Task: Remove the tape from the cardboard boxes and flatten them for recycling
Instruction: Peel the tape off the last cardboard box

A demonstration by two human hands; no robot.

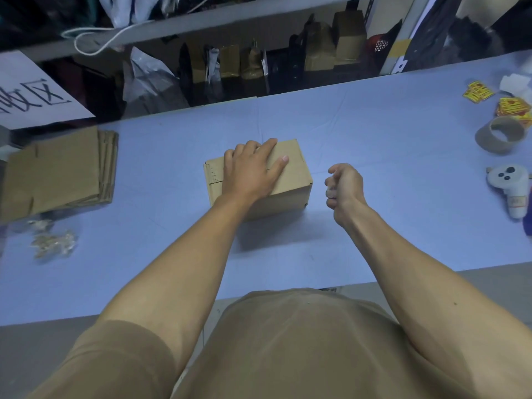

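On the box [290, 174], left hand [250, 171] spread flat; right hand [344, 187] fisted beside its edge.

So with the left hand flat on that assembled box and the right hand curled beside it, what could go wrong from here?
1. The left hand only rests on top of the box, so pulling tape could slide it across the smooth table.
2. The right hand is curled around something small, possibly peeled tape; it might stick to the fingers and slow the next grip.
3. Tape scraps lie near the flattened cardboard stack and could get mixed into it.
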